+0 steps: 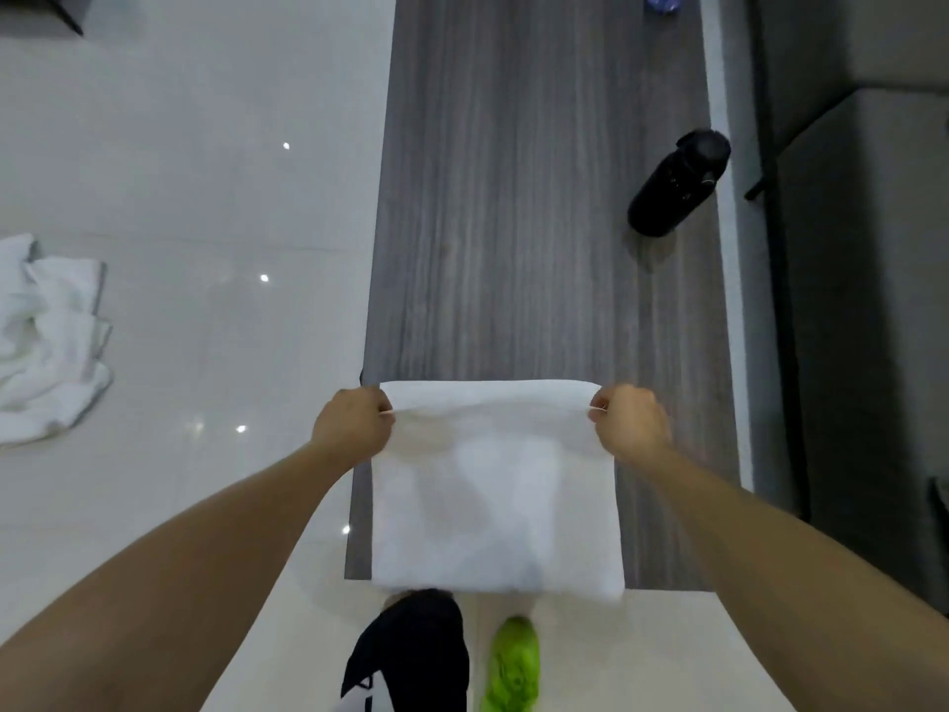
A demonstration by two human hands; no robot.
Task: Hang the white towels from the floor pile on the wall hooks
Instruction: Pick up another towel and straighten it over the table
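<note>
**tilefan:** Starting on the left: there's a crumpled pile of white towels (49, 341) lying on the glossy white tile floor (205, 172), right at the left edge. Some of them have a grey trim along the edge. It sits well apart from the person.

**hookguy:** And the hands?

**tilefan:** The left hand (354, 423) has its fingers curled round the top left corner of a white towel (495, 506), pinching the edge. The towel hangs flat between both hands, stretched straight along the top, and its lower edge drops down just above the feet. It's off the floor, in the middle of the view, near the person.

**hookguy:** Right side the same?

**tilefan:** Pretty much. The right hand (631, 421) pinches the top right corner, fingers curled tight on the cloth. Both forearms are bare and reach in from the near corners.

**hookguy:** What's behind the towel?

**tilefan:** A grey wood-grain strip (513, 197) running from near to far, with the white tile on its left. Farther off on the right of that strip stands a black bottle (678, 182), looks upright. At the very far edge there's something blue (662, 0), too cut off to tell what. Right of it all is a dark grey panel (873, 249).

**hookguy:** Feet?

**tilefan:** Below the towel: a black shoe (411, 655) and, just right of it, a lime green shoe (513, 665).
</note>
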